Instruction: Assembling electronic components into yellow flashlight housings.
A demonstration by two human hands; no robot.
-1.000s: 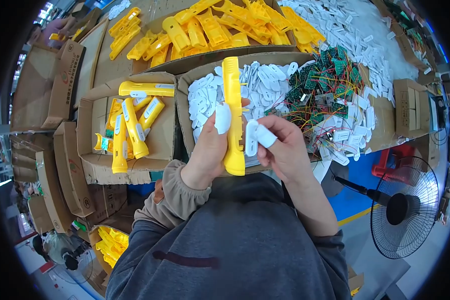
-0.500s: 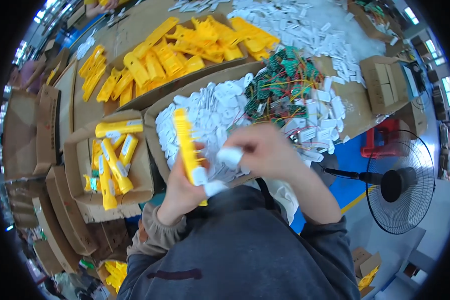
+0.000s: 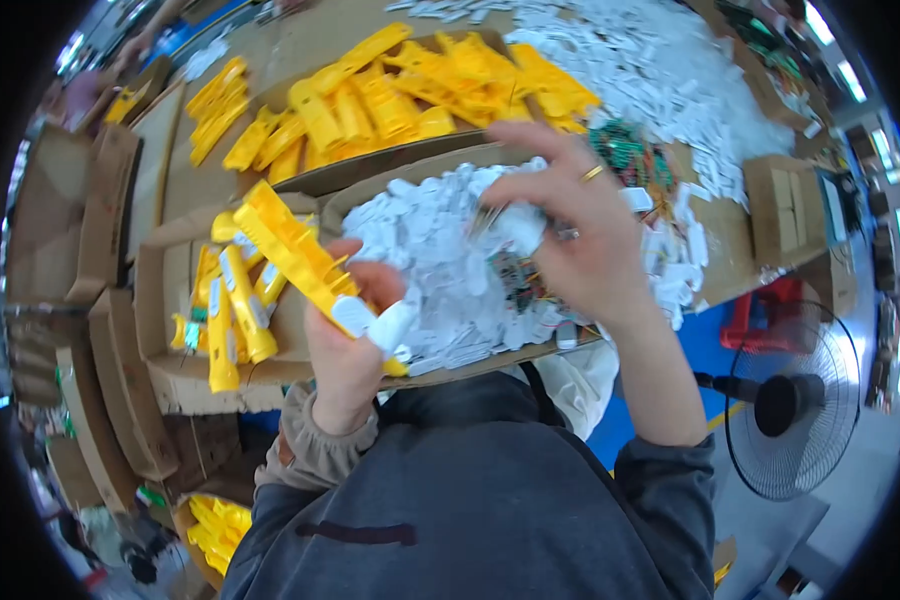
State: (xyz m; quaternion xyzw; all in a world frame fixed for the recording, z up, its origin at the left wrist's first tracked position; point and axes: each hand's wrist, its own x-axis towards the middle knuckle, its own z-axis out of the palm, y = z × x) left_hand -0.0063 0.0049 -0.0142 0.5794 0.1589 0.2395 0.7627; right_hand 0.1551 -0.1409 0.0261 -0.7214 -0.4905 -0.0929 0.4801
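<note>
My left hand grips a yellow plastic half-shell, its ribbed hollow side showing and a white label near its lower end. A white covering shows at the left thumb. Over a box of small white plastic parts hovers my right hand, fingers spread and a ring on one. Motion blurs its fingertips; a small dark bit and something white show beside them, and I cannot make out whether they touch. Green circuit boards with coloured wires lie partly hidden behind this hand.
A long carton of yellow shells lies beyond the white parts. At left, a cardboard box holds several yellow torch-shaped bodies. White pieces heap at the far right. A black fan and red stool stand at right.
The left hand's yellow shell has tilted leftward, turning its hollow side up. My right hand has moved up and right, away from the left hand, and its fingers have spread. The view has shifted slightly.
</note>
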